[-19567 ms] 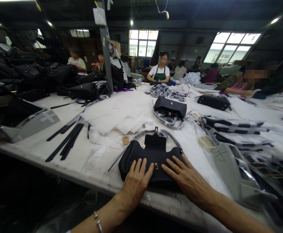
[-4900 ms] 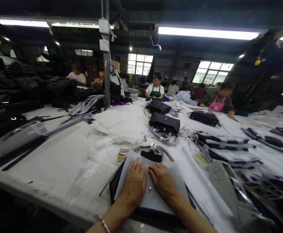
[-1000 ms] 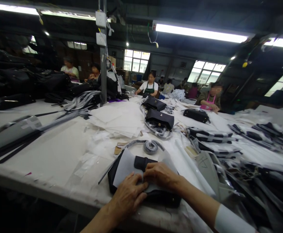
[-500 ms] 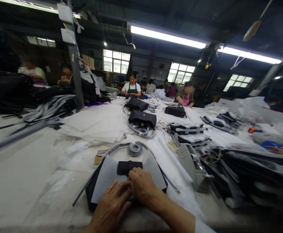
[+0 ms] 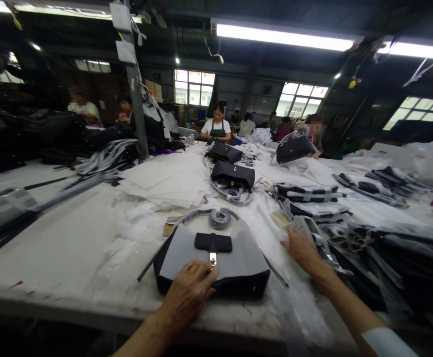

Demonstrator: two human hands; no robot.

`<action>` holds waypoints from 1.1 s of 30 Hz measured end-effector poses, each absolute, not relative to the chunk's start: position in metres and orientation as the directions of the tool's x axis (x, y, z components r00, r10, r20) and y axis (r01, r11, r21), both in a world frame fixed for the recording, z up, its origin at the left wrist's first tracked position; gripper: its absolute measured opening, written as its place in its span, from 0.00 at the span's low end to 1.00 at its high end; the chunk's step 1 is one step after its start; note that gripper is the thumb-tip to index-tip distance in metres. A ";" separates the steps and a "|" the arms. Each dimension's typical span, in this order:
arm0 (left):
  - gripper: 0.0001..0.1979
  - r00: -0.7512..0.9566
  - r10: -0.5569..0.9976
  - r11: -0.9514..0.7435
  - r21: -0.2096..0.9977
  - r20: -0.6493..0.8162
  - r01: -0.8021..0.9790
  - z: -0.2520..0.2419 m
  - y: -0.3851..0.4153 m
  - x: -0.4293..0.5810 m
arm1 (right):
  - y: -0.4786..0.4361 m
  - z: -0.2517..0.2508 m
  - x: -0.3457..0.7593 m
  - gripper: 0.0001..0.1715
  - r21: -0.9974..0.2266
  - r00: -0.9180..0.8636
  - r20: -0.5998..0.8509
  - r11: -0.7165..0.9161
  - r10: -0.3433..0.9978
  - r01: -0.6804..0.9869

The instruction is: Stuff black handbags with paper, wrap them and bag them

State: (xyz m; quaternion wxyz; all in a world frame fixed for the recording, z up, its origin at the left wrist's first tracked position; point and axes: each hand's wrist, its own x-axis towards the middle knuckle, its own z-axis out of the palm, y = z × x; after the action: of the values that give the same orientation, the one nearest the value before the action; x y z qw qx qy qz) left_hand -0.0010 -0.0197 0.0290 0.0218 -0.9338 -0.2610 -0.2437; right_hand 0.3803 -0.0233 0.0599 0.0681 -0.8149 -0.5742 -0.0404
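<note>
A black handbag (image 5: 235,287) lies in front of me, its front partly covered by a grey protective sheet (image 5: 179,248). A dark tab (image 5: 203,242) with a gold metal clasp (image 5: 212,260) lies over the sheet. My left hand (image 5: 190,287) rests on the bag, thumb and fingertips closed at the clasp's lower end. Out to the right, my right hand (image 5: 303,250) is beside a tape dispenser (image 5: 315,233), over clear plastic. Its fingers look extended and slightly apart, somewhat blurred, with nothing visible in them. A wrapped strap coil (image 5: 219,218) lies behind the bag.
More black handbags (image 5: 235,173) stand farther along the table. White sheets (image 5: 164,178) are spread at left centre. Wrapped black pieces (image 5: 309,193) and plastic crowd the right. A metal post (image 5: 136,99) rises at the left. A co-worker opposite handles another black bag (image 5: 294,149).
My right hand has left the clasp and moved right to the tape dispenser. My left hand stays on the bag, and the gold clasp now shows. The co-worker's bag has been lifted.
</note>
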 end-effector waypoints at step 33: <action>0.11 0.884 0.462 -0.886 0.083 0.069 0.456 0.100 -0.003 0.011 | -0.098 0.027 0.221 0.14 0.055 -0.336 0.761 0.462 0.554 0.885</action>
State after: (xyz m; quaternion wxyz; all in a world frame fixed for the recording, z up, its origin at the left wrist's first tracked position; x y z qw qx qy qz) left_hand 0.0111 -0.0030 0.1003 -0.0320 -0.9701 -0.2366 -0.0434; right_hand 0.2208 -0.0982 0.0267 0.3461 -0.4605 -0.7817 -0.2392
